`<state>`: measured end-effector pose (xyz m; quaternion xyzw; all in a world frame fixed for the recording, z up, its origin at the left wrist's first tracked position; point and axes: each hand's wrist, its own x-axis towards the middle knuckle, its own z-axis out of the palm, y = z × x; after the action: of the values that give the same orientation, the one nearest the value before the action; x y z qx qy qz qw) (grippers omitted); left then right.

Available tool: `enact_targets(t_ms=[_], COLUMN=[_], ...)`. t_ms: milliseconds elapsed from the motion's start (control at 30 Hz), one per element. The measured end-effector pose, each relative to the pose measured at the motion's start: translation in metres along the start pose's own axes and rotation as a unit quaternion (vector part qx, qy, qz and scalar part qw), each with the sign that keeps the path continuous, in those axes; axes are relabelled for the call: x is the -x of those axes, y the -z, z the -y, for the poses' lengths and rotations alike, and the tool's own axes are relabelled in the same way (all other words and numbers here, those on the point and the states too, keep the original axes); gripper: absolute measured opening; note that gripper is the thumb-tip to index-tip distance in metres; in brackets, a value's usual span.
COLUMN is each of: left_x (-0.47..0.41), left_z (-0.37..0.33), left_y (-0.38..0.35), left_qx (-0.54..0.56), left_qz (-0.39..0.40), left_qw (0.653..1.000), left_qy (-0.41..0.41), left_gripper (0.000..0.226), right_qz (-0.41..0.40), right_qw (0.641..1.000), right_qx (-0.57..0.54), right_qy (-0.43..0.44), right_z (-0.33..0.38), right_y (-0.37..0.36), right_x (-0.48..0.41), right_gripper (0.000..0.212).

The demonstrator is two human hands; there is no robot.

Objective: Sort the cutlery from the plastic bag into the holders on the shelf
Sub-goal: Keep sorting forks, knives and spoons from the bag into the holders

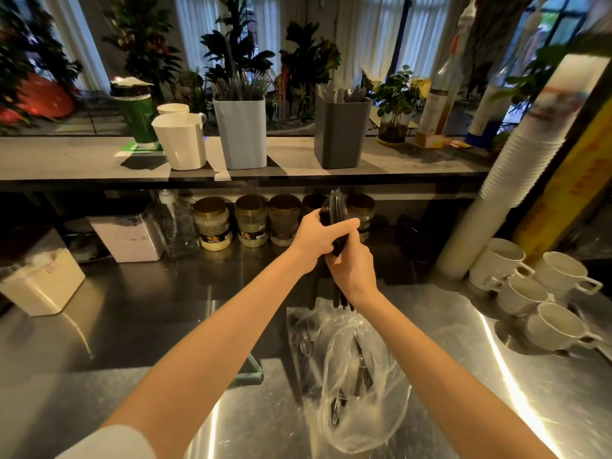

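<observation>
Both hands grip one bunch of black plastic spoons (335, 207) above the steel counter. My left hand (318, 235) is wrapped around the bunch just under the bowls. My right hand (352, 270) clasps the handles lower down, and their ends stick out below it. The clear plastic bag (351, 385) lies on the counter under my right forearm with more black cutlery inside. On the shelf stand a white holder (180, 142), a light blue holder (243, 132) holding forks, and a dark grey holder (341, 132) holding knives.
Glass jars (251, 220) and white tubs (127, 231) line the counter's back under the shelf. White cups (543, 293) and a tall stack of paper cups (516, 160) crowd the right side. A green can (139, 114), a small plant (395, 104) and a bottle (440, 94) also stand on the shelf.
</observation>
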<state>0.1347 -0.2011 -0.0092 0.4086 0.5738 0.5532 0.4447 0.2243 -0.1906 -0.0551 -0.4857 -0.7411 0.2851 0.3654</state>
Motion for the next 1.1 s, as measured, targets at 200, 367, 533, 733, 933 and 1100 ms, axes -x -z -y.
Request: enact_targets(t_ms=[200, 367, 533, 733, 933, 1100], left_x=[0.001, 0.001, -0.004, -0.022, -0.037, -0.051], left_z=[0.003, -0.004, -0.029, -0.06, -0.105, -0.119], left_y=[0.011, 0.022, 0.023, 0.032, 0.026, 0.019], left_qx=[0.067, 0.06, 0.105, 0.06, 0.099, 0.129], left_qz=[0.007, 0.048, 0.087, 0.085, 0.131, 0.113], left_qw=[0.998, 0.997, 0.991, 0.994, 0.986, 0.984], left_qy=[0.008, 0.007, -0.004, 0.019, 0.003, -0.046], left_gripper=[0.038, 0.012, 0.008, 0.031, 0.006, 0.01], right_qz=[0.021, 0.232, 0.34, 0.28, 0.197, 0.182], right_qw=[0.998, 0.927, 0.843, 0.898, 0.932, 0.935], right_qx=[-0.055, -0.28, -0.401, -0.34, -0.299, -0.296], right_qy=[0.018, -0.089, -0.115, -0.015, 0.049, 0.074], right_z=[0.009, 0.008, 0.006, 0.023, 0.041, 0.051], right_y=[0.006, 0.028, 0.042, 0.046, 0.065, 0.081], right_x=[0.002, -0.006, -0.011, -0.032, -0.066, -0.085], right_gripper=[0.047, 0.035, 0.031, 0.022, 0.021, 0.02])
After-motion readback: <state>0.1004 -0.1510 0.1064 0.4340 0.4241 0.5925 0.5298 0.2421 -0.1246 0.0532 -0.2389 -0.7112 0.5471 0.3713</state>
